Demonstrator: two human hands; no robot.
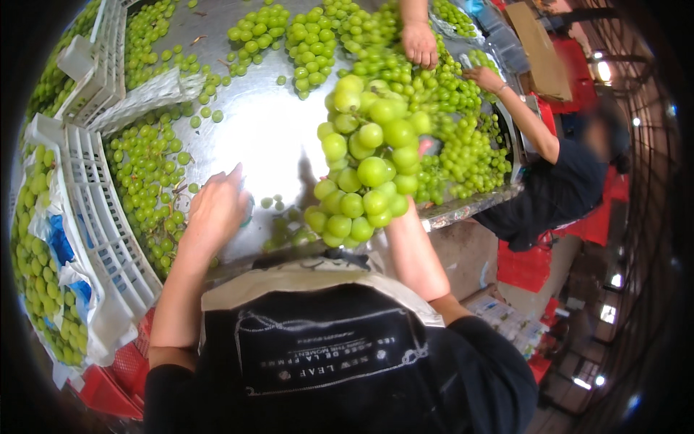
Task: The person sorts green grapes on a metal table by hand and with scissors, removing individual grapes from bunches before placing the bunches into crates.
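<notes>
Steel table [253,137]; grape bunch [365,163] above right grip.

Grape bunch [365,163] hangs above the worktop [260,137] centre; crates [101,217] sit at nine o'clock, loose grapes [148,181] beside them, another heap [463,145] at two o'clock.

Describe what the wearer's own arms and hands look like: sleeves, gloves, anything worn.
Both forearms are bare, with no gloves, watch or rings visible on the left hand. The right hand is hidden behind green grapes. Dark short sleeves end above the elbows.
</notes>
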